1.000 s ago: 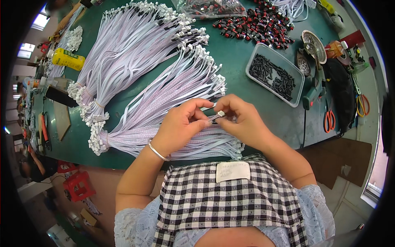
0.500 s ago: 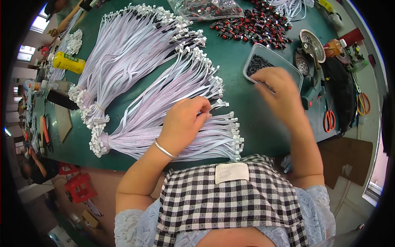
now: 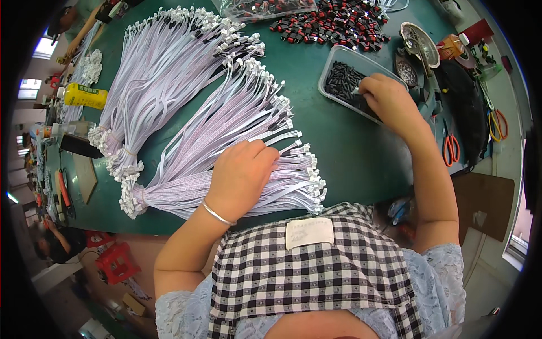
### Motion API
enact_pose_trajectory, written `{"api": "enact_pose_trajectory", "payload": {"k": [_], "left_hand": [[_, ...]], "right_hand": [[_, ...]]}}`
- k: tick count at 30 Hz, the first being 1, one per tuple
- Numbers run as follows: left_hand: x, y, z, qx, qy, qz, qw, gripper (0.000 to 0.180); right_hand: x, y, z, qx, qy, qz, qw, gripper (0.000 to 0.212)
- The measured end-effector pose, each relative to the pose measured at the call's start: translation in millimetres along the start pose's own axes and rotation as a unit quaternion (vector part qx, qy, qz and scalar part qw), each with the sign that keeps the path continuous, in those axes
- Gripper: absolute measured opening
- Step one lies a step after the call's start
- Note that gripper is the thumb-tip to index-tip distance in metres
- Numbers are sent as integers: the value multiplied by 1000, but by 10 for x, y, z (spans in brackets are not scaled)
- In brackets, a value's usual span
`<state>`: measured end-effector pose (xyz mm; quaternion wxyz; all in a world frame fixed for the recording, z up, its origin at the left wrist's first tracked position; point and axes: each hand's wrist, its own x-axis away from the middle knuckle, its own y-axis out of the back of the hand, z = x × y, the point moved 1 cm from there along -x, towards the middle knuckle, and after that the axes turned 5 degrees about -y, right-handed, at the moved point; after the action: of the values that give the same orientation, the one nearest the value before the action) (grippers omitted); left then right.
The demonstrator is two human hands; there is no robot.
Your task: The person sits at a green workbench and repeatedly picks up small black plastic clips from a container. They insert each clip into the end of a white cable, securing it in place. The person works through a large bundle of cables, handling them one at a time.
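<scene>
My left hand (image 3: 243, 172) is closed over the near bundle of flat white and pinkish ribbon cables (image 3: 209, 121), its fingertips curled onto a cable close to the white connector ends (image 3: 311, 169). A silver bangle circles that wrist. My right hand (image 3: 389, 101) reaches into a clear plastic tub (image 3: 323, 79), fingers bent down among short black tube pieces (image 3: 343, 79). Its fingertips are pinched and partly hidden, so what they hold cannot be made out. A second ribbon cable bundle (image 3: 164, 68) fans out behind the first.
Small black-and-red parts (image 3: 339, 25) lie heaped behind the tub, beside a clear bag (image 3: 265, 7) of similar parts. Right of the tub are a metal dish (image 3: 432, 53) and orange-handled scissors (image 3: 451, 150). A yellow bottle (image 3: 84, 96) lies at the left. Another person works at far left.
My right hand has come down into the tub among the black tube pieces. My left hand stays at the cable ends, its fingers turned further over. The whole view has shifted slightly.
</scene>
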<state>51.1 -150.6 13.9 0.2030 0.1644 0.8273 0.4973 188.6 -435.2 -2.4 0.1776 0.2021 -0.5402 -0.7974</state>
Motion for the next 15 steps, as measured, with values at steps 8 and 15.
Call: {"api": "enact_pose_trajectory", "payload": {"k": [8, 15], "left_hand": [[10, -5, 4, 28, -12, -6, 1000, 11], [-103, -36, -68, 134, 4, -8, 991, 11]], "right_hand": [[151, 294, 449, -127, -3, -71, 989, 11], [544, -217, 779, 16, 112, 2, 994, 20]]}}
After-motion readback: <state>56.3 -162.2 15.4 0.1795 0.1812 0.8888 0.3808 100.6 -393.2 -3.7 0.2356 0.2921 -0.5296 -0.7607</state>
